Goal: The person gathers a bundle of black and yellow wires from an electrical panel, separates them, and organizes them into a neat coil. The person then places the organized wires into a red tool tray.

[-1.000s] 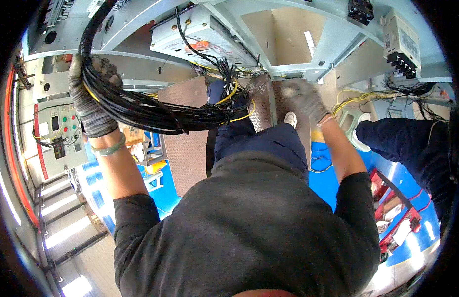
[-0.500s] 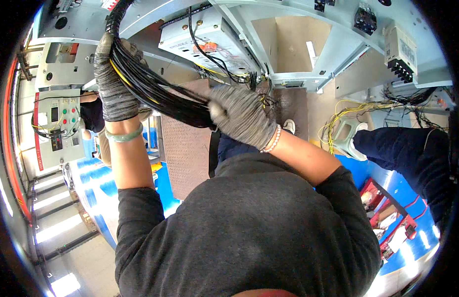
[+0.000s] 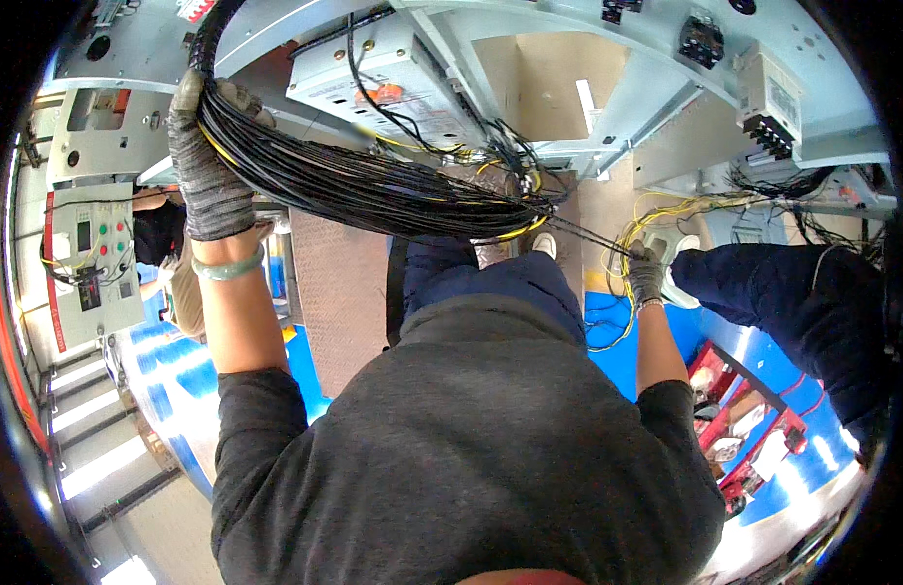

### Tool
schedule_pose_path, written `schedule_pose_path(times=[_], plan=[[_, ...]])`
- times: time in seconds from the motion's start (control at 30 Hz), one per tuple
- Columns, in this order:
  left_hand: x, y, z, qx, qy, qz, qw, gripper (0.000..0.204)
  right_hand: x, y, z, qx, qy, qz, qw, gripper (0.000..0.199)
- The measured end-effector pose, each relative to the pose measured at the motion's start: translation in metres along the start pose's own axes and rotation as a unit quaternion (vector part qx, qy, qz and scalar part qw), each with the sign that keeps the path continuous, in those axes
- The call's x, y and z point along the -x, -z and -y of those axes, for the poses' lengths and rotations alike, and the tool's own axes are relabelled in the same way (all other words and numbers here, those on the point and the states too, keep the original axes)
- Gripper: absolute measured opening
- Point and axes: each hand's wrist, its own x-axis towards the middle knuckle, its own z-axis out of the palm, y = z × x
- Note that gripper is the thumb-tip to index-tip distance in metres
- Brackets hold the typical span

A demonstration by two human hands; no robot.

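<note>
A thick bundle of thin black wires, with some yellow strands among them, runs from a black wrapped harness at the upper left across in front of me. My left hand, in a grey knit glove, is closed around the bundle just below the wrapped part. Far out to the right, my gloved right hand grips a few black wires drawn taut from the bundle's loose end. The tips of those wires are hidden at the right hand.
Grey metal cabinet framing and a white box stand ahead. Yellow wires hang at the right, beside another person's dark trouser leg. A red tool tray lies on the blue floor. A control panel stands left.
My right hand has moved from around the bundle far to the right, pulling a few wires out straight. The bundle's strands now spread longer across. My left hand keeps its hold.
</note>
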Motion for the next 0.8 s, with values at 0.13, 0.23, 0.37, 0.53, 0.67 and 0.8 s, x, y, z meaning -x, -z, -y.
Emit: schedule_pose_path(times=[0.13, 0.23, 0.37, 0.53, 0.67, 0.8], plan=[[0.008, -0.005, 0.008, 0.007, -0.011, -0.091, 0.996, 0.036, 0.042, 0.038, 0.191, -0.217, 0.274, -0.007, 0.937, 0.029], [0.01, -0.038, 0.009, 0.028, -0.021, -0.104, 0.994, 0.033, 0.05, 0.031, 0.282, -0.279, 0.513, 0.121, 0.803, 0.027], [0.009, -0.051, 0.007, 0.061, -0.029, -0.029, 0.997, 0.027, 0.04, -0.059, 0.296, -0.049, 0.366, 0.269, 0.889, 0.034], [0.015, -0.024, -0.019, 0.116, 0.024, 0.06, 0.991, 0.025, 0.031, -0.079, 0.264, 0.302, 0.464, 0.302, 0.776, 0.042], [0.02, -0.015, -0.039, 0.118, 0.027, 0.081, 0.989, 0.025, -0.025, -0.144, 0.184, 0.215, 0.289, 0.346, 0.866, 0.045], [-0.005, -0.003, -0.046, 0.1, 0.058, 0.118, 0.986, 0.026, -0.107, -0.144, 0.07, 0.196, 0.492, 0.114, 0.841, 0.037]])
